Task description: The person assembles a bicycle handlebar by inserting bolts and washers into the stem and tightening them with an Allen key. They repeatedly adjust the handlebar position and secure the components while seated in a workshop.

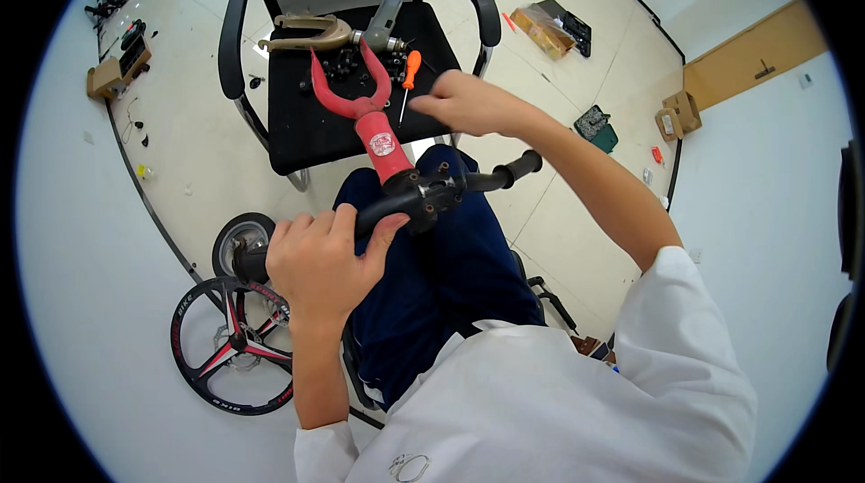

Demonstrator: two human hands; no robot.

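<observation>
A: Quick one: where's the handlebar [383, 211], and what're the hands up to?

B: Bar's over the lap, joined at the stem clamp [425, 197] to the red fork [382, 146]. Fork prongs reach out over the chair seat [302, 142]; can't tell if they touch it. L hand [324, 268] is wrapped round the bar's left side. R hand [476, 106] is just above the clamp, fingers curled in; can't tell if it's got a thin tool.

A: OK, main risk?

B: Twisting, prob. Only the L hand clearly holds the bar, so a hard push at the clamp might swing the fork sideways.

A: Into what?

B: Orange screwdriver [412, 71] and small black parts [342, 65], all on the seat nr the prongs. A knock might send bits to the floor.

A: Anything else re R hand?

B: If it's turning a bolt, a poor fit might slip, i.e. scraped knuckles or a chewed bolt head.
</observation>
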